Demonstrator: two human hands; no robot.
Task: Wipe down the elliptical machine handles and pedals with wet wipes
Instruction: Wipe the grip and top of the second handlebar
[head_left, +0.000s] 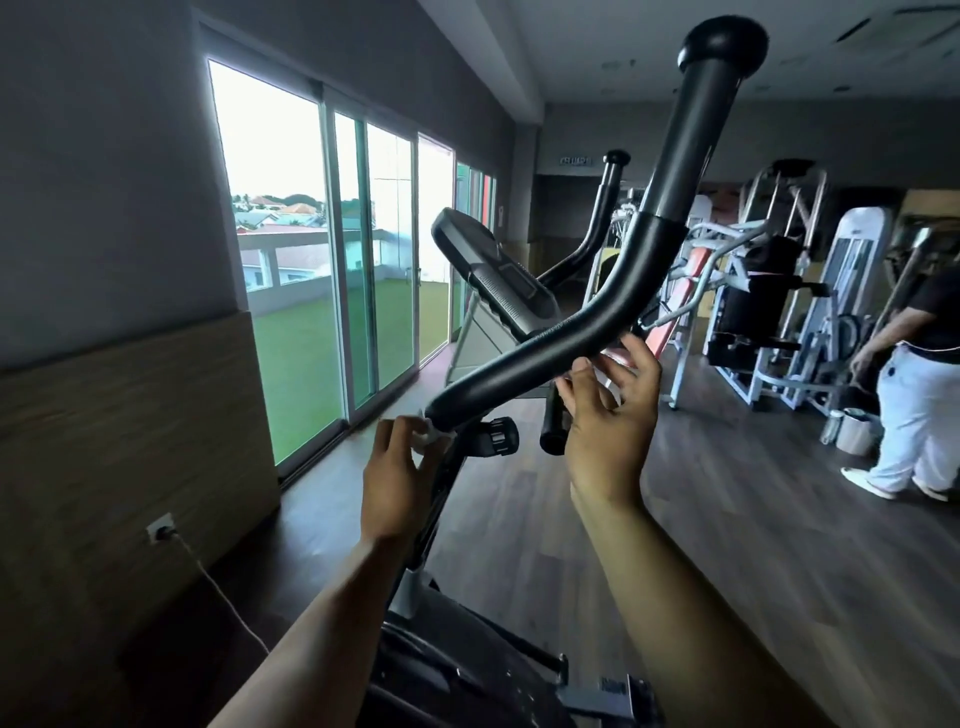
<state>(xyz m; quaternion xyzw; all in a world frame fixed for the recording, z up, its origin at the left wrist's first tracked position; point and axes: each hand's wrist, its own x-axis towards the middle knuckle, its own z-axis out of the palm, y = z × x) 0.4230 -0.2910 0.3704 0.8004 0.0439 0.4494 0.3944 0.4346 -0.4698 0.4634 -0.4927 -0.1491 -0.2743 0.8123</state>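
Note:
A black curved elliptical handle (587, 322) rises from lower left to a round cap at top right. My left hand (397, 478) pinches a small white wet wipe (428, 434) against the handle's lower end. My right hand (613, 410) is under the bend of the handle, fingers curled on another bit of white wipe (602, 371) that touches the bar's underside. The second handle (597, 223) stands farther back, beyond the black console (493, 275). The pedals are hidden; only part of the machine's dark base (467, 670) shows between my forearms.
Glass sliding doors (337, 270) line the left wall. A wall socket with a white cable (161, 530) sits low on the left. Weight machines (769, 291) stand at the right, and a person in white trousers (914, 395) stands beside them. Dark wood floor (727, 519) lies between.

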